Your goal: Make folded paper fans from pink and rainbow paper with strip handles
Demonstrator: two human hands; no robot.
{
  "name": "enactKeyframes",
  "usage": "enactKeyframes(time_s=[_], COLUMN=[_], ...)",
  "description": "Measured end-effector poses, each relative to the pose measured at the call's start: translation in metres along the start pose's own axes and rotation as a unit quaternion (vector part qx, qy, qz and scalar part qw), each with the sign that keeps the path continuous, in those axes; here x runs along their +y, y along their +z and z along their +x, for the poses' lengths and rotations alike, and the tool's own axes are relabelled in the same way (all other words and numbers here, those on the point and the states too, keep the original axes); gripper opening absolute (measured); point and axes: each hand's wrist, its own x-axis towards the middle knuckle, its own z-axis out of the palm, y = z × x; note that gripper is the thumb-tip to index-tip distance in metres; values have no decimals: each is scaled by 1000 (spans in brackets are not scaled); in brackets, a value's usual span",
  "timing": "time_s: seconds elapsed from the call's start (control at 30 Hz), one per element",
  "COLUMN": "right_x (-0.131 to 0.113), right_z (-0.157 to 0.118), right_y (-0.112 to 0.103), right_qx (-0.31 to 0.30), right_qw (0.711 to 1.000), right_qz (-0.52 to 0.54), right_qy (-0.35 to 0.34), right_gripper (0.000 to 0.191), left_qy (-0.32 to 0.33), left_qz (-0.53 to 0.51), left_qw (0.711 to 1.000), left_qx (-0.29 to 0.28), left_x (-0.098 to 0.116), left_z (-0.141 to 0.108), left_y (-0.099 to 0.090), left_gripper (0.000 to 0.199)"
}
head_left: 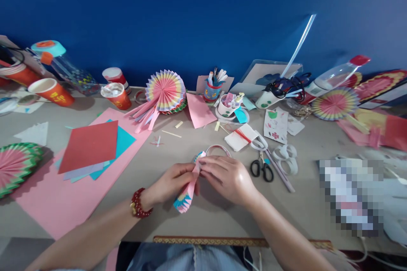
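Paper (pixel 183 202) in pleats, grasped by left hand (pixel 178 179) and right hand (pixel 230 178), lower center of frame, black-handled scissors (pixel 262 162) on tabletop (pixel 235 224), right of center.

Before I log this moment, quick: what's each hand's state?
Left hand: closed, holding the folded paper.
Right hand: at the folded paper's far end; whether closed cannot be told.

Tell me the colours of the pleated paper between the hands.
The pleated paper is pink, yellow and blue; the head view shows it.
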Motion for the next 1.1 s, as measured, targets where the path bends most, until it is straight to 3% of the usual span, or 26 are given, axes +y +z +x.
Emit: enactKeyframes(time_s=[0.43,0.83,1.1], right_x=[1,1,3], right_z=[-2,1,3], right_y=[2,3,-4], right_qx=[-34,-20,-75], right_qw=[999,999,995], right_qz=[0,31,64], right_qy=[1,1,19], right_gripper=[16,16,14], left_qy=[33,24,20], left_qz=[140,135,127], left_qw=[989,990,991], left_qx=[34,26,27], left_x=[-2,0,3], left_z=[1,1,0], left_y=[6,6,7], left_gripper=[27,29,31])
